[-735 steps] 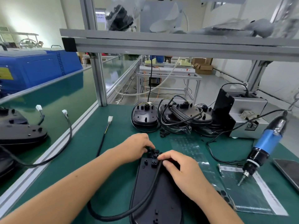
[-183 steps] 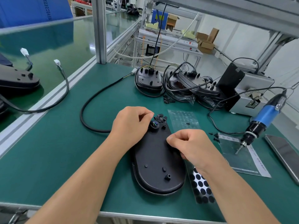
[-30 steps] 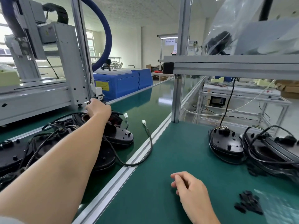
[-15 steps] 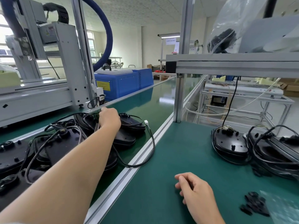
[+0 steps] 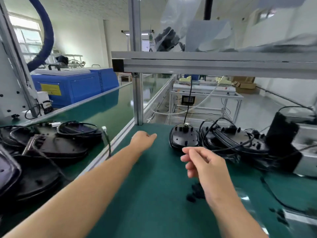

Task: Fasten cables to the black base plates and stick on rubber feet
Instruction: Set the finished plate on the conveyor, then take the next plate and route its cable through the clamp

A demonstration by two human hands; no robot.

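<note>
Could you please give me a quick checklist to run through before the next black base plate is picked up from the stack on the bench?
1. Left hand free: ok, loosely curled, holding nothing.
2. Right hand free: ok, fingers relaxed.
3. Green bench mat in front of hands bare: ok.
4. Nearest oval black plastic base plate separate from the rest: ok.
5. Black cable untangled across the stacked plates: not ok.
6. Small black rubber feet at hand: cannot tell, blurred.

Two hands show, the left hand (image 5: pixel 143 139) and the right hand (image 5: pixel 204 163). One base plate (image 5: pixel 183 138) stands apart; beside it lies a tangled pile of plates (image 5: pixel 240 141) (too overlapped to count), and another heap (image 5: pixel 56 145) on the conveyor.
</note>
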